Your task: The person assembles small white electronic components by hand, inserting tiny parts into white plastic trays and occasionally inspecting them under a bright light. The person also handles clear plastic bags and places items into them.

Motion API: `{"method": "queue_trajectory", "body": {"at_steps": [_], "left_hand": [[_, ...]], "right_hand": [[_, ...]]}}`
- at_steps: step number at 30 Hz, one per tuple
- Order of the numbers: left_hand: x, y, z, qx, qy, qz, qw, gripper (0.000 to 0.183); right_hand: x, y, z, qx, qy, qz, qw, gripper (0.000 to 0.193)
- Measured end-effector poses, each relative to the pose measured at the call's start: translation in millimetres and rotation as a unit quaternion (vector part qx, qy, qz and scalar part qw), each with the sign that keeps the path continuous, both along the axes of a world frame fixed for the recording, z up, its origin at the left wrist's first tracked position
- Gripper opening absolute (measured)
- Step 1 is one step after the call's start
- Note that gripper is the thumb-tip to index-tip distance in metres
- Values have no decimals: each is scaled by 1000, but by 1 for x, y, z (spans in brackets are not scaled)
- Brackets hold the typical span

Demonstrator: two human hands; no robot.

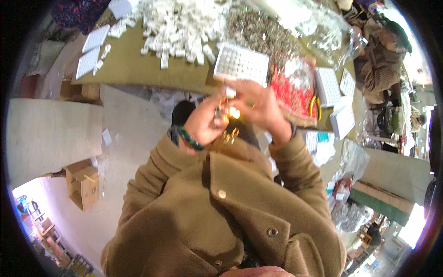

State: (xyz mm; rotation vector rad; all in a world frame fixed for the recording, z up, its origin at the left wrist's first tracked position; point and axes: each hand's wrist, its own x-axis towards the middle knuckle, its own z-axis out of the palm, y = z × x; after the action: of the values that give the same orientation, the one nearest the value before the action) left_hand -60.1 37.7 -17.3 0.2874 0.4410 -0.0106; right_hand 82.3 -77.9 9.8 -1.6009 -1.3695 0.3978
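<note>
My left hand (205,119), a dark green bangle at its wrist, is closed round small shiny gold-coloured metal pieces (234,112); their exact kind is too blurred to tell. More gold-coloured bits (229,135) hang below it. A small white piece (229,92) shows at its fingertips. My right hand (259,104) reaches in close beside it, fingers bent toward the pieces and smeared by motion, so its grip is unclear. Just beyond both hands, a white tray with rows of small compartments (242,62) lies at the table's near edge.
On the olive-covered table (124,60) lie a heap of small white pieces (180,27) and a pile of small metallic pieces (258,32). To the right are a red patterned cloth (290,94), yellow-handled pliers (315,108) and white trays (326,87). People sit far right. A cardboard box (82,184) stands left.
</note>
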Motion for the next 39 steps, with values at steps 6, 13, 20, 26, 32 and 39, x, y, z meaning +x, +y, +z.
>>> {"method": "queue_trajectory", "body": {"at_steps": [6,13,20,26,32,39], "left_hand": [[7,3,13,58,53,2,997,36],[5,7,10,228,34,-64,971,18],[11,3,27,397,-13,-68,915,27],[8,13,43,593,-41,4,804,25],[15,16,35,436,-21,9,900,32],[23,1,9,324,16,-95,941,31]], "right_hand": [[-2,-1,8,47,-145,-55,987,27],[-4,-19,2,-9,27,-18,999,37],[-7,-53,-16,17,225,-154,962,26],[28,-88,-20,-64,-60,-337,937,13],[58,-92,-13,-114,-103,-337,929,17],[62,-75,-23,-166,-197,-327,909,20]]}}
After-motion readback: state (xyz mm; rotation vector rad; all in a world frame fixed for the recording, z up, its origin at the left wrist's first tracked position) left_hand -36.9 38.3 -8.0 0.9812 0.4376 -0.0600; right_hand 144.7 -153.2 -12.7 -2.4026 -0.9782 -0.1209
